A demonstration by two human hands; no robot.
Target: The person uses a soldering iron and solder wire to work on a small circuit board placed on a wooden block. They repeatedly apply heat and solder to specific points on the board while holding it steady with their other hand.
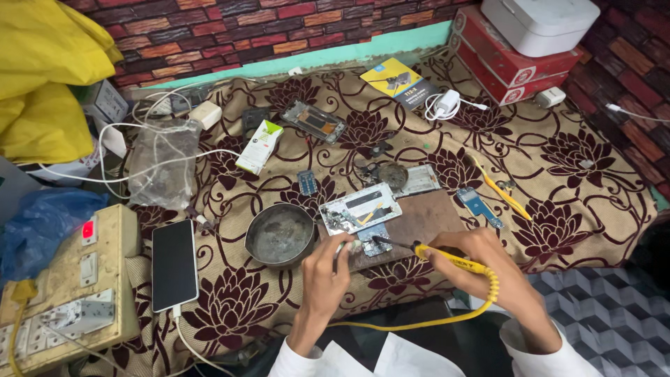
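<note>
The fingers (347, 246) of the left hand (325, 271) are together on a small blue circuit board (372, 242), pinching its left end and pressing it on the brown work mat (426, 222). The fingers of the right hand (488, 269) are clamped around the yellow handle of a soldering iron (447, 258), and its dark tip touches the top of the same board. The yellow coiled cord (447, 318) runs from the handle under the right wrist and back toward the person. Both wrists come up from the near edge of the table, with white sleeves; the left hand stands upright on its fingertips, the right hand lies flatter, palm down.

Just left of the left hand a round metal bowl (281, 235) stands on the flowered cloth (572, 174); inside it I see only grey stains and residue. Behind the board lies an opened phone body (359, 208), touching the mat. Near the left edge a phone with white frame (174, 264) lies beside a beige switch board (70, 279). A clear plastic bag (164, 164) further back holds cables. At the far right corner a white box (541, 24) rests on red boxes (499, 59).
</note>
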